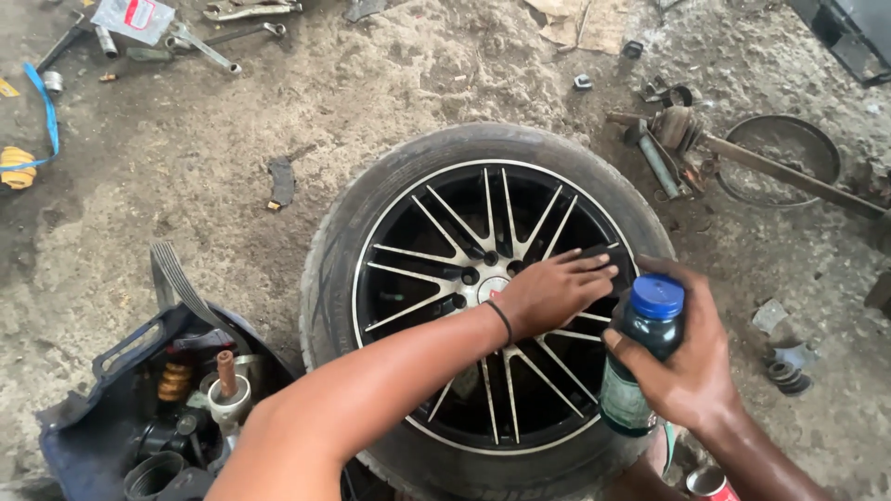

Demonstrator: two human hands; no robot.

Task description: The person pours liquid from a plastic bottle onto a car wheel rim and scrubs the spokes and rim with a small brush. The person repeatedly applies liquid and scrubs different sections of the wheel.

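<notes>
dusty workshop ground holds one wheel (483, 306) lying flat. left hand (554, 290) reaches across it, fingers pressed together, flat on a dark pad (603, 263) on the spokes. right hand (685, 357) wraps one blue-capped bottle (642, 357) upright at the wheel's edge.

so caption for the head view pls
Left hand flat on a wheel lying on the ground, right hand holding a blue-capped bottle.

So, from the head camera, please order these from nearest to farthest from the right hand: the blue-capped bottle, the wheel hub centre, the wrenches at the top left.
1. Blue-capped bottle: in the right hand itself.
2. Wheel hub centre: to its left, beside the left hand.
3. Wrenches: far top left, on the dirt floor.
</notes>
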